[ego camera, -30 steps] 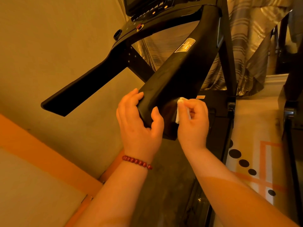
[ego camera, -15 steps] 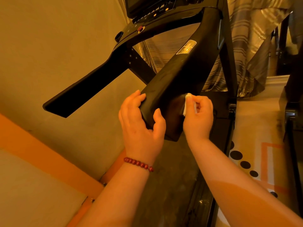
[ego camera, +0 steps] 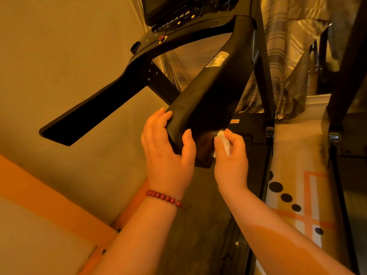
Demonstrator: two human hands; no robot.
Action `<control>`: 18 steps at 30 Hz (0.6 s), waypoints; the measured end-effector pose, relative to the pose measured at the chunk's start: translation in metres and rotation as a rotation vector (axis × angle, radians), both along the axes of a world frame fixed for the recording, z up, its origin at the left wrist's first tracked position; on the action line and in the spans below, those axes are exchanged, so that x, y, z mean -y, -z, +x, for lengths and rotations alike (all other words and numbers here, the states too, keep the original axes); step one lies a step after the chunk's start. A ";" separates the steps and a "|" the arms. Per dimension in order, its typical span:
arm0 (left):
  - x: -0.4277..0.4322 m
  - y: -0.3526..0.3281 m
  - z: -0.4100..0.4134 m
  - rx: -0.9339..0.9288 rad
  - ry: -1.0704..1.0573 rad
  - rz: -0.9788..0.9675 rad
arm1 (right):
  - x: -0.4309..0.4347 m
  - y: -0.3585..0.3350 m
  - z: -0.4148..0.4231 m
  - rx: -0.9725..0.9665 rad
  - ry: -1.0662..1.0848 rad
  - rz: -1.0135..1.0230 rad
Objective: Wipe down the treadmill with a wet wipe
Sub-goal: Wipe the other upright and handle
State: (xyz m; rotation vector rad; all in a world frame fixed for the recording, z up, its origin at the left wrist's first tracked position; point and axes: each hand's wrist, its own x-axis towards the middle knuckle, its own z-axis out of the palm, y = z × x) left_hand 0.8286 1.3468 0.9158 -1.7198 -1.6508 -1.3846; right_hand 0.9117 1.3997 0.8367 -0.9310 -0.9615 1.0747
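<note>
Fingers (ego camera: 235, 138) of the right hand (ego camera: 231, 155) pinch the balled wet wipe (ego camera: 224, 142) against the side face of the treadmill handrail (ego camera: 208, 96), slightly lower than 0.5 s ago. Left hand (ego camera: 168, 147) still clasps the rail's end. Judged: short rubbing strokes, 1 patch only; most surfaces outstanding.

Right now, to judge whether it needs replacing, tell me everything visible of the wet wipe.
The wet wipe is a small white sheet bunched into a soft-looking wad; dampness or dirt cannot be told. The right hand pinches it between thumb and fingers, partly hiding it, and holds its upper end against the side of the black handrail near its end.
</note>
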 end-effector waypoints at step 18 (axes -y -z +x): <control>0.084 0.099 -0.046 -0.220 0.098 -0.352 | 0.074 0.063 0.034 0.692 -0.013 0.120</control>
